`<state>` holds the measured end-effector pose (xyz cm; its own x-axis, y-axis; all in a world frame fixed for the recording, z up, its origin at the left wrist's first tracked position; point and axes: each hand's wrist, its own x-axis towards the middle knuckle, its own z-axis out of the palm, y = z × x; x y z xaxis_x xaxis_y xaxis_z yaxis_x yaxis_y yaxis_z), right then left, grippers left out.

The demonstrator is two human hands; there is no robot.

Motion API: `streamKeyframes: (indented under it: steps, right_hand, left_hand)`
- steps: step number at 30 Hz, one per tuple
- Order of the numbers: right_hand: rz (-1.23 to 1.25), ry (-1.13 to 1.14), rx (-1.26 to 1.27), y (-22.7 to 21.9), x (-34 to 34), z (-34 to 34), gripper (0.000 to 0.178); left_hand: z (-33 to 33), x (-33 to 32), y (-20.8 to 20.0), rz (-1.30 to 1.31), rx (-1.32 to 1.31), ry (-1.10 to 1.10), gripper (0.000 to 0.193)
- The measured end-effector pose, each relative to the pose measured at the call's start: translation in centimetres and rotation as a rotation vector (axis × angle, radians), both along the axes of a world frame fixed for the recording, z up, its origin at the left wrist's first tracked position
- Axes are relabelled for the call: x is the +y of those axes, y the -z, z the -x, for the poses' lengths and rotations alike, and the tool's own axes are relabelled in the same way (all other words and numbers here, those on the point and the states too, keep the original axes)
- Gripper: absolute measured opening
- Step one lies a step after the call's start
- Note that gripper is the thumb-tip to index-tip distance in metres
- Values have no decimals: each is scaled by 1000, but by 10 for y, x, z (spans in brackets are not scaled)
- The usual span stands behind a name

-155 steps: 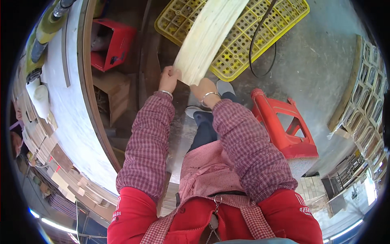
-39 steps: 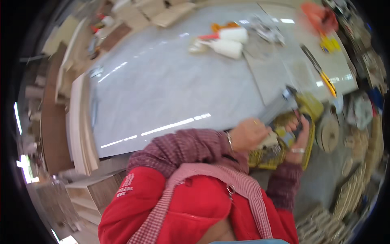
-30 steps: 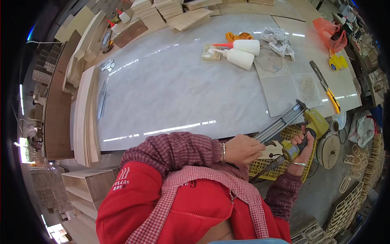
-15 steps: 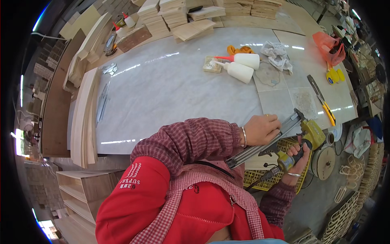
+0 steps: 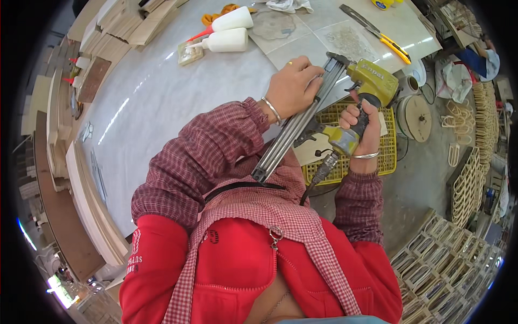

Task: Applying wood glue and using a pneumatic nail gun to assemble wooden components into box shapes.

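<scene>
My right hand (image 5: 365, 125) is wrapped around the black grip of a yellow-green air nail gun (image 5: 377, 83). The gun is tilted, its long grey metal magazine (image 5: 291, 129) slanting down toward my apron. My left hand (image 5: 295, 89) is closed at the upper part of that magazine, fingertips on its rail near the nose; whether nails are between them is hidden. An air hose fitting (image 5: 324, 168) hangs from the end of the grip. Below the gun, a yellow plastic crate (image 5: 387, 157) holds pale wooden pieces.
On the grey table (image 5: 162, 102) lie two white glue bottles (image 5: 226, 40), an orange cloth (image 5: 211, 19) and a yellow-handled cutter (image 5: 395, 48). Boards (image 5: 91, 205) line the left edge, with wood stacks (image 5: 121, 24) behind. A round reel (image 5: 416, 120) and wooden frames (image 5: 445, 270) stand right.
My view has turned to the right, so the table items sit farther left and higher. Both hands remain on the nail gun, which appears nearer the picture's middle.
</scene>
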<state>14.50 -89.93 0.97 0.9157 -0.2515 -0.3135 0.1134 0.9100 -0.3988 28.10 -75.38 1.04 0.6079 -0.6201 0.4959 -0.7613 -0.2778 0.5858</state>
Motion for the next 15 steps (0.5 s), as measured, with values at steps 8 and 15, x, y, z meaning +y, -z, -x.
streamKeyframes:
  steps: [8,15]
  right_hand:
    - [27,24,-3,1,2,3,32]
    - [66,83,29,-3,2,5,32]
  left_hand:
    - [2,-18,4,-100,-248,3,25]
    - [11,-19,13,48,-50,66,27]
